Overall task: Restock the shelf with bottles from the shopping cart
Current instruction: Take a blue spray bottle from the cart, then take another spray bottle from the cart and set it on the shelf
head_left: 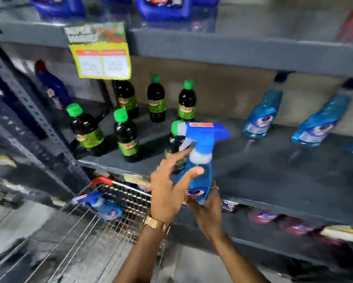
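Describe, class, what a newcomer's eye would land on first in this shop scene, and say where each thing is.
First comes the blue spray bottle at centre, with the right hand under its base and the left hand open against its side. Behind it, on the grey shelf, stand dark bottles with green caps. At upper left a yellow price tag hangs from the shelf above.

Both forearms are bare, with no sleeves in view. The left wrist wears a gold-coloured watch (156, 223) on a metal mesh band. A thin ring (215, 188) sits on a finger of the right hand (207, 211).
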Motion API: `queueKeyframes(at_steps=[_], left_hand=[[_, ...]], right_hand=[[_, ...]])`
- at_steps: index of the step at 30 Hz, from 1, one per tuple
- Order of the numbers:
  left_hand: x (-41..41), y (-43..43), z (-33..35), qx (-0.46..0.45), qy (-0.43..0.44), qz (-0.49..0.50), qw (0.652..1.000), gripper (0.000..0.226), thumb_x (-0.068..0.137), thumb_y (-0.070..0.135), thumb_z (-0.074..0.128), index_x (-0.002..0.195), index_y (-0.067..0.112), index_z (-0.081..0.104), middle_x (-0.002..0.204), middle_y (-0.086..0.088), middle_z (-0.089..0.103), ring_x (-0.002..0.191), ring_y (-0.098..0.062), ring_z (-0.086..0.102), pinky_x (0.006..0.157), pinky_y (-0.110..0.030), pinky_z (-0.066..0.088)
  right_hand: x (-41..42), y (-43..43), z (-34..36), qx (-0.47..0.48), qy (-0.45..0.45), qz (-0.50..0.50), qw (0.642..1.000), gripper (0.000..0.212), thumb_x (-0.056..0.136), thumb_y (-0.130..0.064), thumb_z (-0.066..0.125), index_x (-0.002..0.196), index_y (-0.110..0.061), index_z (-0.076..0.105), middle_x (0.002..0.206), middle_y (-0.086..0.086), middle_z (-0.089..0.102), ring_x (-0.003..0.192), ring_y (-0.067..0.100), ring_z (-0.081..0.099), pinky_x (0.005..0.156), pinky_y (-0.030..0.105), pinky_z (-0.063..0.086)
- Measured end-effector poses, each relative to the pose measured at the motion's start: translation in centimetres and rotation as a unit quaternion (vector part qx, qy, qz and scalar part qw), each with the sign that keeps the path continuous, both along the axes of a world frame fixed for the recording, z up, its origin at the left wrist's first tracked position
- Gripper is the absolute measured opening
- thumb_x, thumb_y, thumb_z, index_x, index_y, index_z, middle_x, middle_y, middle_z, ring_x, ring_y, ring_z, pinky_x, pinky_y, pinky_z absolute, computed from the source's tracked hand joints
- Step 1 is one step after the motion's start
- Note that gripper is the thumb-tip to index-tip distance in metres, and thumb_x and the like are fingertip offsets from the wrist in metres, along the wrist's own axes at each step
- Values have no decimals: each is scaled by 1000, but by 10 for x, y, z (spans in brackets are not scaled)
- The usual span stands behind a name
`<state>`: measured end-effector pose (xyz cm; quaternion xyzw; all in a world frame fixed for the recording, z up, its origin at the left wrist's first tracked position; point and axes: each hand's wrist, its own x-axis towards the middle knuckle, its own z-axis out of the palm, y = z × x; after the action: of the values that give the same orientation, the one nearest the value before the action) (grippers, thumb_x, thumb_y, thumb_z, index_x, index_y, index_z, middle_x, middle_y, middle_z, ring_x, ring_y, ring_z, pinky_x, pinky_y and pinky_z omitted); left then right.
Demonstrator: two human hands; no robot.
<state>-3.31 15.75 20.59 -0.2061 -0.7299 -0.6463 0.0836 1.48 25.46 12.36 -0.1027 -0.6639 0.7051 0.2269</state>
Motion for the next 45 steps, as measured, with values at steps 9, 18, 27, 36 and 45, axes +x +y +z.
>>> queueKeyframes(at_steps=[9, 18, 27, 36, 45], left_hand=[[2, 102, -37, -79, -122, -263, 954, 30, 99, 32, 36, 122, 24, 55, 120, 8, 66, 115, -6, 59, 101, -26, 45], [12, 183, -43, -147, -96, -255, 951, 34, 100, 29, 38, 127, 15, 51, 123, -6, 64, 117, -20, 59, 105, -47, 44], [16, 180, -55, -112, -101, -211, 966, 34, 97, 33, 41, 122, 15, 55, 118, -4, 68, 111, -15, 62, 101, -46, 48], [15, 107, -71, -149, -40, -101, 983, 27, 96, 27, 49, 121, 19, 57, 113, 4, 68, 107, -7, 63, 92, -22, 47], [4, -80, -139, -218, -116, 117, 962, 26, 89, 19, 52, 108, 4, 62, 95, -19, 71, 86, -34, 68, 74, -44, 55]], right_hand=[[30, 140, 31, 85, -63, -58, 993, 59, 59, -24, 84, 109, -27, 52, 102, -2, 71, 96, 13, 69, 80, 23, 54], [46, 218, 12, 75, -101, -92, 988, 53, 63, -23, 86, 105, -29, 53, 109, 5, 67, 99, 17, 67, 87, 34, 55], [45, 220, 10, 84, -104, -41, 990, 60, 62, -23, 87, 107, -36, 49, 113, -1, 64, 108, 18, 64, 95, 40, 54], [68, 124, -14, 376, 31, -218, 900, 78, 89, -47, 56, 147, -9, 20, 156, 8, 17, 147, 29, 15, 123, 39, 12], [14, -29, -57, 486, -61, 145, 860, 56, 96, -32, 48, 139, 3, 41, 146, 22, 44, 139, 35, 35, 119, 45, 22]])
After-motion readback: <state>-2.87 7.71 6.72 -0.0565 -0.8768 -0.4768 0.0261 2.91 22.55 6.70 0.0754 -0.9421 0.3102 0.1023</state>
